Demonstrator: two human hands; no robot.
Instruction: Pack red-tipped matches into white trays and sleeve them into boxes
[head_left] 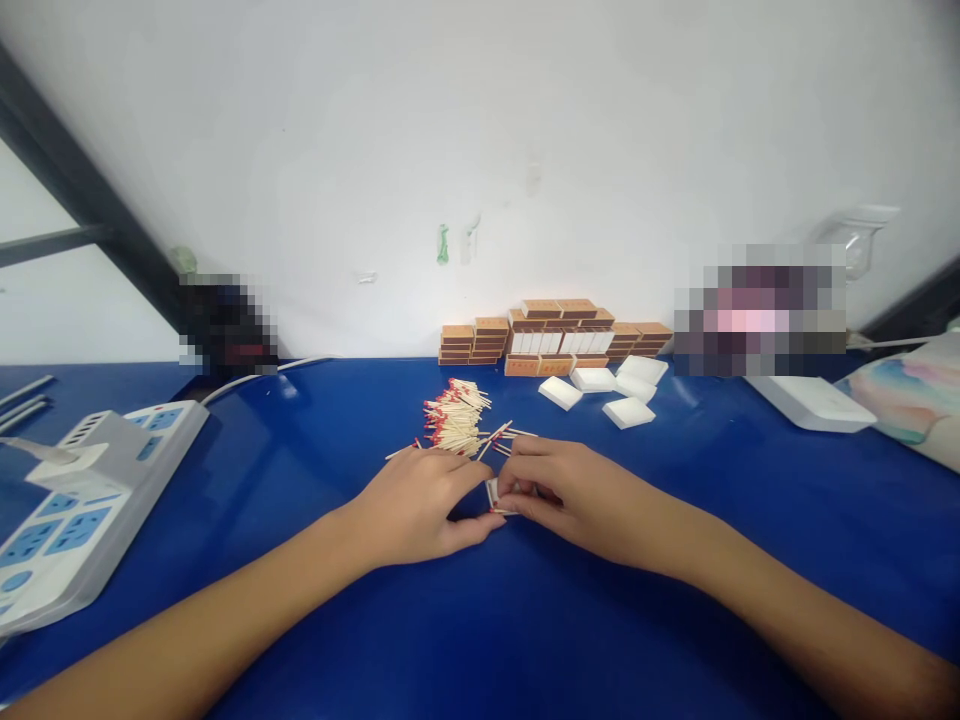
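Both of my hands meet at the middle of the blue table (525,620). A small white matchbox tray (495,494) lies between them. My left hand (420,505) is curled, its fingertips pressed against the tray's left side. My right hand (566,492) pinches the tray from the right with fingers closed. Just beyond my hands lies a pile of red-tipped matches (455,420), with a few loose ones scattered near my right fingers.
Stacks of brown matchboxes (555,335) line the white wall. Several white inner trays (611,390) lie in front of them. A white and blue power strip (71,500) sits at the left. A white flat device (814,402) and a colourful pouch (911,400) are at the right.
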